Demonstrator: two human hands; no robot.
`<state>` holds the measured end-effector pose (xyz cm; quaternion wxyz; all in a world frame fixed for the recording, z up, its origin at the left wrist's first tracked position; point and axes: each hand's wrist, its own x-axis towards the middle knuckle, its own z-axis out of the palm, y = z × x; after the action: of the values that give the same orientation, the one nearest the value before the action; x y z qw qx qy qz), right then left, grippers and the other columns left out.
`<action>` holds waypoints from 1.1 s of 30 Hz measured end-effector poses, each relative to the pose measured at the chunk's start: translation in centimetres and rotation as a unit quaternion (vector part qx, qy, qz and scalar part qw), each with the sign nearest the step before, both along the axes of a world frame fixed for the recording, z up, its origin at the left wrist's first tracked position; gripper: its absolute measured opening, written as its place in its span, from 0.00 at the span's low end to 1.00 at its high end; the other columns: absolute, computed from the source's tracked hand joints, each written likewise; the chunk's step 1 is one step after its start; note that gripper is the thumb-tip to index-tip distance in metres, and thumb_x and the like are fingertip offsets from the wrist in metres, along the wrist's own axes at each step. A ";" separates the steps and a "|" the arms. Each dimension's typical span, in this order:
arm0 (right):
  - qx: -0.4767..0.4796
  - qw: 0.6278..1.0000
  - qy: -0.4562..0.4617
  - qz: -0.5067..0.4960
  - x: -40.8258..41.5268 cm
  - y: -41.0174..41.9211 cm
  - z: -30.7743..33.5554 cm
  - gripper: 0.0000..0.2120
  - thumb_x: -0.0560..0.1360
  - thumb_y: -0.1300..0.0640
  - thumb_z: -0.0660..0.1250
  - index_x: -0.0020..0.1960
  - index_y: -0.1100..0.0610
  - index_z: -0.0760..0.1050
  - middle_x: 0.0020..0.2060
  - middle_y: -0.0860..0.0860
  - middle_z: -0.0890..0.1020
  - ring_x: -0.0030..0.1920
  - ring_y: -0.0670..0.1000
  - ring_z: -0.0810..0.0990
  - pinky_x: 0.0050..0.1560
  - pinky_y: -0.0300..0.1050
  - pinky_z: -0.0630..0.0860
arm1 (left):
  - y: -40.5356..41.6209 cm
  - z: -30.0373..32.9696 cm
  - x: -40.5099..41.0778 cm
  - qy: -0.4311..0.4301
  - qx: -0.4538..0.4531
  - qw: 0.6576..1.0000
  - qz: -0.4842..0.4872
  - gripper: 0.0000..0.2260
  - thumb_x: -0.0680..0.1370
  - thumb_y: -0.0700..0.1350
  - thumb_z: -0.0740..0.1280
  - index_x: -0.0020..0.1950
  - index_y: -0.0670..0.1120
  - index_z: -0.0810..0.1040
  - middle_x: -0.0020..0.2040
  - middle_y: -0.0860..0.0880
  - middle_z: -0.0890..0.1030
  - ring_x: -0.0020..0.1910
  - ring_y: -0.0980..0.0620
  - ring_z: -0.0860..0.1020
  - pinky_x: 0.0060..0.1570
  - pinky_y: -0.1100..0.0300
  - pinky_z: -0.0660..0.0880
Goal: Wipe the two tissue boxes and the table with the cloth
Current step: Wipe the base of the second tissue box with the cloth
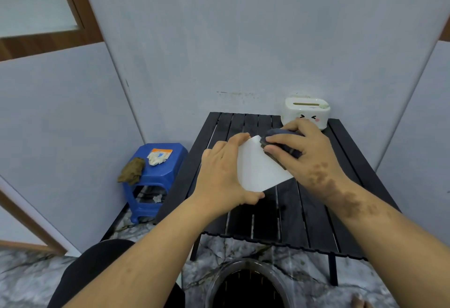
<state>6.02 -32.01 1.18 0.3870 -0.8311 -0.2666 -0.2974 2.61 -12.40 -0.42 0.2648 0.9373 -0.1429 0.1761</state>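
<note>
1. While the left hand grips the plain white tissue box from its nine o'clock side, fingers over the far edge and thumb hooked under the near corner, the box sits tilted above the middle of the black slatted table. That is a good steady brace for a wipe.
2. Over at the box's one o'clock corner, the right hand presses the dark blue cloth, fingers curled around the wad and pinning it to the top face.
3. My read: this is the first box being wiped, with the second box and the table not yet tackled.
4. To do it well, keep the cloth flat under the fingers and draw it from one o'clock towards seven o'clock in long overlapping passes.
5. Turn the box with the left hand so each face comes up in turn; whether it rests on the slats or is lifted clear, I cannot tell.
6. Mind the thumb at the near corner. A hard push from the cloth could slide the smooth box out of that grip.
7. Waiting at the table's one o'clock corner, against the wall, is the white face tissue box, untouched and well clear of both hands.
</note>
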 end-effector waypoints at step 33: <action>-0.026 0.998 0.055 -0.028 -1.7 2.4 -3.2 0.05 0.73 0.53 0.73 0.48 0.52 0.85 0.42 0.49 0.75 0.46 0.44 0.70 0.51 0.24 0.63 | 3.6 -9.2 1.7 0.026 -0.208 0.976 -0.061 0.45 0.62 0.49 0.83 0.68 0.71 0.60 0.67 0.57 0.65 0.69 0.54 0.69 0.67 0.65 0.68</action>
<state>4.30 -29.56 -1.97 0.3712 -0.8630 -0.2293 -0.2547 4.33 -8.76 -9.59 0.4672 0.8557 -0.1530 0.1615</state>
